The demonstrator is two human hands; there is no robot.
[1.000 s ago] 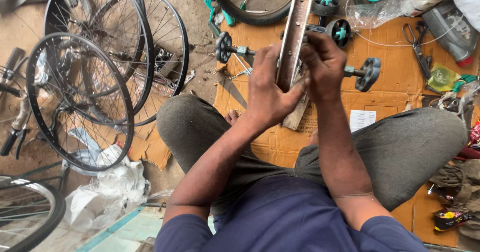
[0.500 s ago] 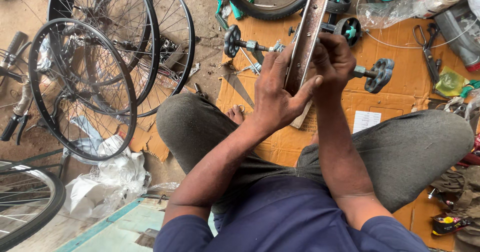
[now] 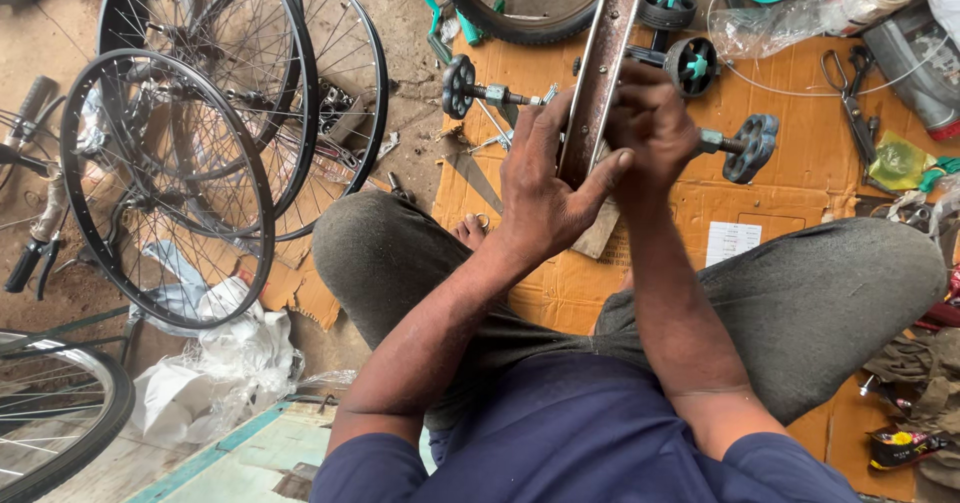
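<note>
A long, narrow, dull-metal bicycle rim seen edge-on stands between the person's knees, its long axis running from about six o'clock near the lap up toward twelve o'clock, leaning a little to one o'clock. Both hands meet at its lower part. The left hand lies at nine o'clock of the rim, fingers spread and curled against its flank, thumb reaching across toward the other hand. The right hand sits at three o'clock, closed in a tight fist on the rim's edge; whether it also pinches some small part I cannot tell, as it is blurred. The right hand is higher along the rim, the left nearer the lap.
</note>
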